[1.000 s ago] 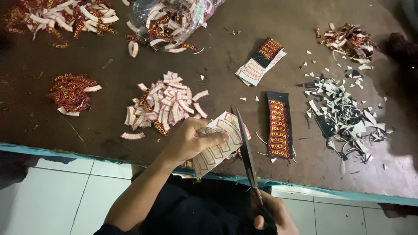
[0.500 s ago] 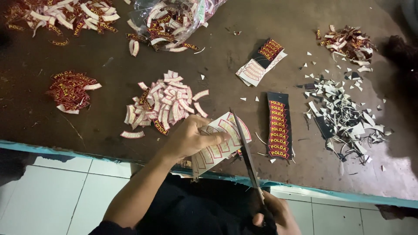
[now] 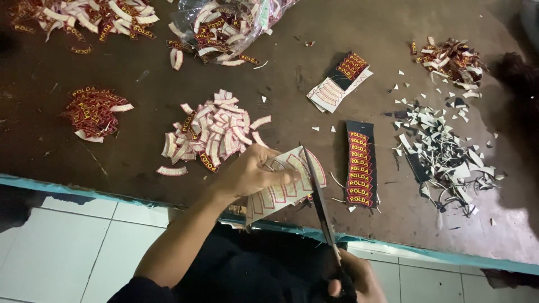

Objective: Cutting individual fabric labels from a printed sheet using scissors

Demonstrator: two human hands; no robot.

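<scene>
Low down, right hand (image 3: 351,280) around scissors (image 3: 321,202).

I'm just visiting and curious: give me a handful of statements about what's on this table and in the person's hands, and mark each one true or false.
1. The left hand holds a white sheet of curved patches. True.
2. The right hand holds a knife. False: it holds scissors, blades at the sheet.
3. A black strip of red-and-yellow patches lies flat on the table, right of the sheet. True.
4. The clear plastic bag at the far edge is empty. False: it is full of cut patches.
5. The offcut scraps lie left of the person. False: they lie at the right.
</scene>
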